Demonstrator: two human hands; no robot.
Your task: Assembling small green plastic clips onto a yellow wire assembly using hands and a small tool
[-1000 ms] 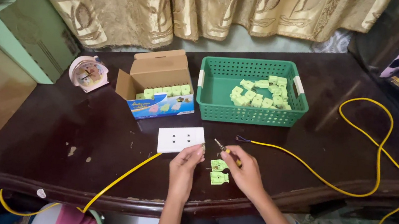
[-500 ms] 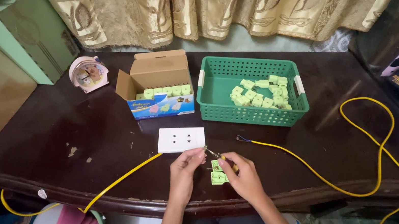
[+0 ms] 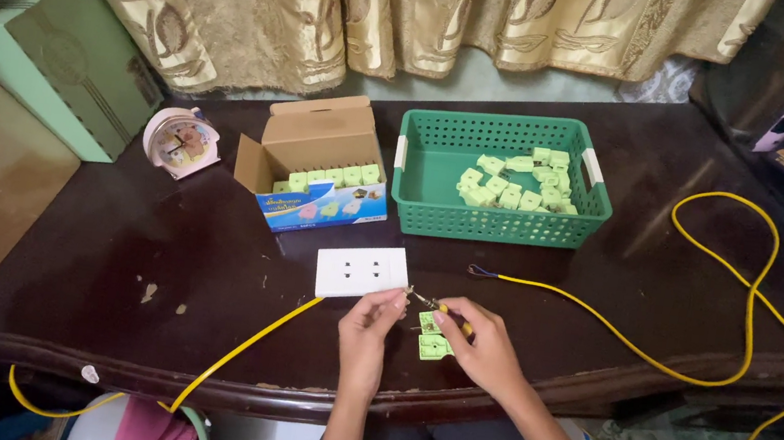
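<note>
Dark glossy wood table (image 3: 155, 259), front edge curved. Left hand (image 3: 367, 333) pinches end of a thin yellow wire (image 3: 237, 361), fingers pressed together, right by a flat white plastic socket plate (image 3: 362, 271). Right hand (image 3: 486, 348) closed around a small screwdriver (image 3: 436, 307), tip toward left fingers. Small green plastic connectors (image 3: 431, 341) lie on table btwn both hands. Behind: green mesh basket (image 3: 497, 226) w/ more green pieces, open cardboard box (image 3: 317, 175).
</note>
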